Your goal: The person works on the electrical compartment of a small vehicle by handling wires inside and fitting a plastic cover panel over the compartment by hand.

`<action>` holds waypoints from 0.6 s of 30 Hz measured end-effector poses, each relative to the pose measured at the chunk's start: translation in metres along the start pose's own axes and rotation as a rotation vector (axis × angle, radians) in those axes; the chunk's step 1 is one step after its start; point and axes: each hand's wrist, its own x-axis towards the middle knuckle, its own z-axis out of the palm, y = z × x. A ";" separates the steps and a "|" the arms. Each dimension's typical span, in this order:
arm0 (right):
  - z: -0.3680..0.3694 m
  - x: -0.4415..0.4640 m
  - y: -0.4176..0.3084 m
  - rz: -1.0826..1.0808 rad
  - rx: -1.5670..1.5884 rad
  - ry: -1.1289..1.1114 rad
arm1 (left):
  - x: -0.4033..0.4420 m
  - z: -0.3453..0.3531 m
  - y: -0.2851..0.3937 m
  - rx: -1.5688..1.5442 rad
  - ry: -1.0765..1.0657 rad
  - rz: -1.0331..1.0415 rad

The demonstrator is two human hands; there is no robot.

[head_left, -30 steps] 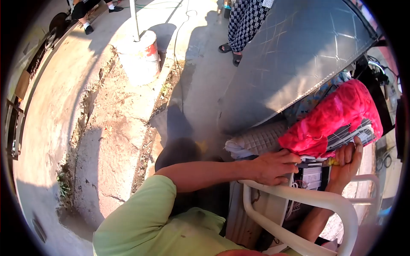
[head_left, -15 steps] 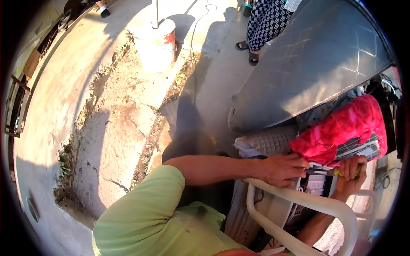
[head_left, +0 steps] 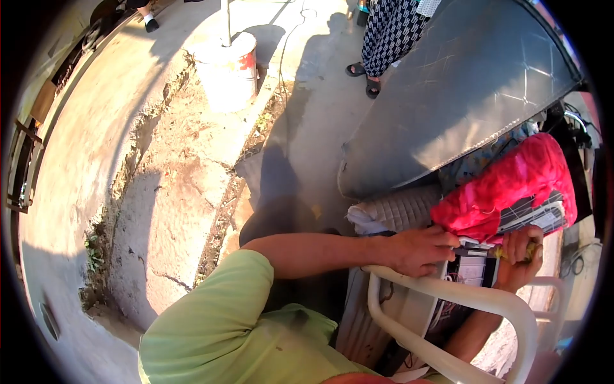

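Note:
My left hand (head_left: 419,251) lies over the left edge of an opened compartment, its fingers bent around that edge near the base of the white tubular rail (head_left: 473,303). My right hand (head_left: 519,256) is closed around a yellow-handled tool (head_left: 528,252), mostly hidden by the fingers; its working end points left into the compartment. It looks like a screwdriver, but I cannot make out its tip. Between my hands sits a grey-white labelled box (head_left: 472,269) with thin wires (head_left: 444,310) beside it. A bright red cloth-covered part (head_left: 502,189) is just beyond my hands.
A large dark padded cover (head_left: 460,96) slants across the upper right. Beneath it is a grey quilted roll (head_left: 400,208). A person in patterned trousers (head_left: 393,35) stands behind it. A white bucket (head_left: 230,73) with a pole stands on the broken concrete (head_left: 179,205).
My right hand with the yellow-handled tool has shifted slightly up and left, its fingers turned a little. My left hand has barely moved. The whole view has shifted slightly.

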 end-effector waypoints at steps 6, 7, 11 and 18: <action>-0.011 0.000 -0.007 0.030 0.052 0.025 | 0.009 -0.008 0.010 0.047 -0.096 -0.063; -0.007 -0.002 -0.007 0.028 0.037 0.130 | 0.009 -0.007 0.011 0.043 -0.094 -0.074; 0.004 0.000 -0.003 0.024 -0.068 0.421 | 0.012 -0.012 0.014 0.038 -0.127 -0.076; 0.005 -0.006 -0.002 -0.036 -0.064 0.527 | 0.008 -0.018 0.019 0.035 -0.129 -0.092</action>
